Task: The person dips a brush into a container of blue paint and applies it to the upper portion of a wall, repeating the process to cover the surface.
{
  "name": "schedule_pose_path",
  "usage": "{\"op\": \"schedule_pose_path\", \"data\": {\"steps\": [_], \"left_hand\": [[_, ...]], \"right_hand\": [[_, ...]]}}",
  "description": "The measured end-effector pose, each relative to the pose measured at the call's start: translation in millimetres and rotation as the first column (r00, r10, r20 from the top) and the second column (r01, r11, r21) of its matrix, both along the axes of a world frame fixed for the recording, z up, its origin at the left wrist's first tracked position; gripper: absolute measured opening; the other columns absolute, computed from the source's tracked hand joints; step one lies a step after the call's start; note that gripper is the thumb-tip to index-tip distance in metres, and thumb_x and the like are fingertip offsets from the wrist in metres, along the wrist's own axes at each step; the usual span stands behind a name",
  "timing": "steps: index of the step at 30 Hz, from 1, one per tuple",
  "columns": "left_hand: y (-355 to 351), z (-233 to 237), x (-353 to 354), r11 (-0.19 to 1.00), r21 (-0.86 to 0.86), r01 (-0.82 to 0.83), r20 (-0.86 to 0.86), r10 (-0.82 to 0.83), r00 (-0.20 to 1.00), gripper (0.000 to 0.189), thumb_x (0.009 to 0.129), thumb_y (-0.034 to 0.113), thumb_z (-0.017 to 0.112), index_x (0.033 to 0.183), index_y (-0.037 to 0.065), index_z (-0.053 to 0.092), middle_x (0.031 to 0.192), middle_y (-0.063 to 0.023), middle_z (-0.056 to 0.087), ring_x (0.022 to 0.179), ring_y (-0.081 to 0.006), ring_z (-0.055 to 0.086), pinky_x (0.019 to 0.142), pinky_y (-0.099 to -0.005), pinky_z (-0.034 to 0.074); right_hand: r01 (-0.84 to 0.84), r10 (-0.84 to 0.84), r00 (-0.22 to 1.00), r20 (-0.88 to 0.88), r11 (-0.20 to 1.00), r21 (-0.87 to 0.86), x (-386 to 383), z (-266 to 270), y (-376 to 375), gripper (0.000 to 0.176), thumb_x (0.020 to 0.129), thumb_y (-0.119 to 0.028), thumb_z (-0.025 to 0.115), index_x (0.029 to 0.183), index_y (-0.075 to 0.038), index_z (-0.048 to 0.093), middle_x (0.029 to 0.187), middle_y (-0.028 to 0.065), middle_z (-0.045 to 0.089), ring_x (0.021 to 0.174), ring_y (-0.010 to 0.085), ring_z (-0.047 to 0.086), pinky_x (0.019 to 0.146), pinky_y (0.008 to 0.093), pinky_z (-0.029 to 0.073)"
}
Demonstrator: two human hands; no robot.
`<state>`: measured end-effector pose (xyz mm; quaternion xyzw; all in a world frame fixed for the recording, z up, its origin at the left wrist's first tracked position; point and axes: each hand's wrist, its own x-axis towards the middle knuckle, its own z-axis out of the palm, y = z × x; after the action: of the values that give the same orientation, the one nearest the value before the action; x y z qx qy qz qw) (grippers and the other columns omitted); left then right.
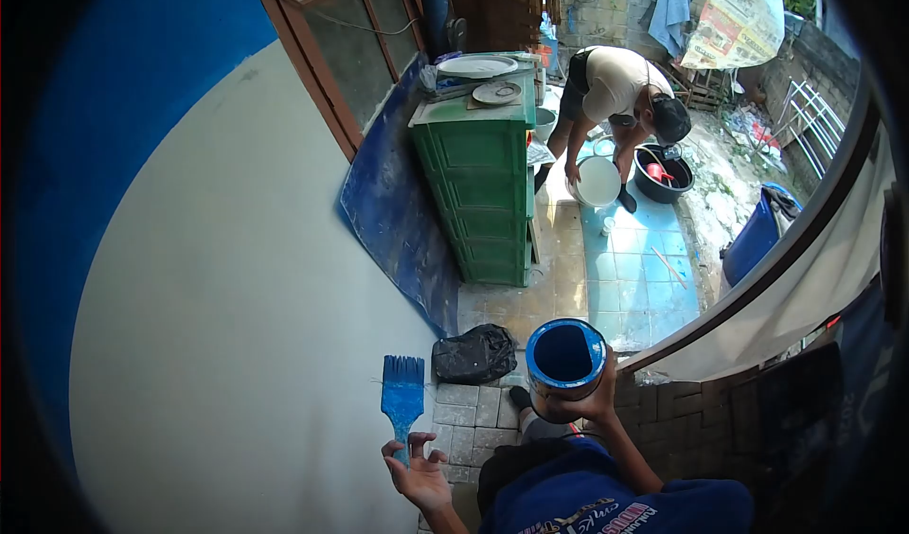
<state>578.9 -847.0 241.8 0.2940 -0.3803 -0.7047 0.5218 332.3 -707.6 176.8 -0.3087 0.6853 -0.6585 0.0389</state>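
Note:
My left hand (pixel 421 475) is palm up, with its fingers curled around the handle of a paintbrush (pixel 403 397). The brush is coated in blue paint and points upward, close in front of the wall. In my right hand (pixel 598 400) is a paint can (pixel 544 387), gripped around its side. The can's open top faces me, and blue paint covers its rim and inner wall. How much paint lies inside is hard to make out. The wall (pixel 237 278) beside my left hand is white below a curved edge and blue above it.
A black plastic bag (pixel 475 354) lies by the wall's foot. Beyond it stand a green cabinet (pixel 478 193) and a blue sheet (pixel 402 203). Another person (pixel 620 89) bends over a white bucket (pixel 598 182) near a black tub (pixel 663 188). A curved frame (pixel 757 283) edges the right side.

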Motion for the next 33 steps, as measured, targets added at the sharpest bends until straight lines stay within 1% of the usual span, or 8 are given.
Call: {"op": "schedule_pose_path", "data": {"steps": [5, 7, 10, 16, 23, 25, 29, 33], "left_hand": [[-24.2, 11.3, 45.1, 0.98, -0.178, -0.093, 0.077, 0.108, 0.991, 0.033, 0.103, 0.049, 0.041, 0.11, 0.017, 0.044, 0.109, -0.012, 0.059, 0.1, -0.0219, 0.058, 0.065, -0.0262, 0.044], [-30.7, 19.5, 57.7, 0.948, -0.225, -0.224, 0.081, 0.247, 0.966, 0.035, 0.102, 0.048, 0.041, 0.111, 0.014, 0.042, 0.107, -0.0169, 0.059, 0.097, -0.0251, 0.062, 0.061, -0.0254, 0.05], [-31.1, 34.8, 76.3, 0.918, -0.304, -0.255, 0.049, 0.283, 0.958, 0.031, 0.103, 0.04, 0.04, 0.111, 0.011, 0.042, 0.112, -0.0216, 0.06, 0.095, -0.0265, 0.064, 0.057, -0.0229, 0.053], [-18.0, 33.2, 89.5, 0.904, -0.366, -0.22, 0.073, 0.263, 0.962, 0.033, 0.097, 0.031, 0.042, 0.113, 0.002, 0.042, 0.137, -0.0354, 0.047, 0.1, -0.0346, 0.068, 0.061, -0.0252, 0.061], [-17.7, 24.1, 48.4, 0.828, -0.54, -0.151, 0.076, 0.226, 0.971, 0.043, 0.093, 0.04, 0.046, 0.108, 0.0, 0.043, 0.135, -0.0389, 0.047, 0.099, -0.0377, 0.069, 0.06, -0.0273, 0.059], [-22.4, 18.8, 41.4, 0.839, -0.525, -0.144, 0.278, 0.329, 0.903, 0.044, 0.093, 0.04, 0.044, 0.105, -0.002, 0.044, 0.131, -0.0407, 0.049, 0.094, -0.0389, 0.07, 0.059, -0.0291, 0.059], [-35.3, 11.7, 31.0, 0.776, -0.627, -0.068, 0.468, 0.446, 0.763, 0.029, 0.093, 0.022, 0.054, 0.103, -0.004, 0.046, 0.126, -0.0436, 0.05, 0.091, -0.038, 0.071, 0.061, -0.0341, 0.06], [-40.7, 9.6, 14.0, 0.796, -0.601, -0.079, 0.495, 0.447, 0.745, 0.02, 0.093, 0.012, 0.055, 0.103, -0.003, 0.048, 0.128, -0.0407, 0.051, 0.09, -0.0371, 0.071, 0.06, -0.035, 0.061]], "right_hand": [[-0.121, 0.12, 0.991, -0.051, 0.993, -0.014, 6.9, 1.7, -39.1, 0.109, 0.047, -0.04, 0.094, 0.133, 0.0, 0.039, 0.118, 0.0157, 0.06, 0.108, 0.027, 0.063, 0.095, 0.0396, 0.049], [-0.217, 0.215, 0.976, -0.037, 0.974, -0.07, 11.2, 8.2, -56.7, 0.11, 0.048, -0.04, 0.094, 0.134, 0.001, 0.038, 0.12, 0.0158, 0.059, 0.111, 0.0265, 0.061, 0.098, 0.039, 0.048], [-0.257, 0.254, 0.966, -0.051, 0.965, -0.055, 18.8, 20.2, -77.5, 0.11, 0.046, -0.04, 0.094, 0.132, 0.0, 0.04, 0.119, 0.0151, 0.058, 0.11, 0.0261, 0.06, 0.097, 0.0392, 0.047], [-0.394, 0.376, 0.917, -0.135, 0.908, -0.144, 30.5, 27.3, -96.4, 0.108, 0.05, -0.041, 0.092, 0.135, -0.001, 0.039, 0.118, 0.0151, 0.061, 0.108, 0.0281, 0.064, 0.095, 0.0402, 0.05], [-0.475, 0.467, 0.88, -0.086, 0.867, -0.152, 19.8, 14.2, -113.9, 0.108, 0.05, -0.042, 0.092, 0.135, -0.001, 0.041, 0.119, 0.0153, 0.061, 0.11, 0.0282, 0.063, 0.096, 0.0398, 0.05], [-0.489, 0.479, 0.872, -0.101, 0.862, -0.135, 10.2, 15.4, -122.7, 0.108, 0.049, -0.042, 0.092, 0.135, 0.0, 0.041, 0.118, 0.0154, 0.061, 0.11, 0.0284, 0.063, 0.096, 0.0399, 0.05], [-0.505, 0.491, 0.862, -0.122, 0.854, -0.129, -8.3, 18.1, -141.0, 0.109, 0.049, -0.044, 0.092, 0.135, 0.0, 0.041, 0.117, 0.0157, 0.061, 0.11, 0.0291, 0.063, 0.095, 0.0401, 0.05], [-0.526, 0.521, 0.85, -0.076, 0.841, -0.126, -25.1, 16.5, -153.0, 0.111, 0.049, -0.046, 0.092, 0.136, 0.0, 0.041, 0.118, 0.0162, 0.06, 0.111, 0.0297, 0.062, 0.096, 0.04, 0.048]]}}
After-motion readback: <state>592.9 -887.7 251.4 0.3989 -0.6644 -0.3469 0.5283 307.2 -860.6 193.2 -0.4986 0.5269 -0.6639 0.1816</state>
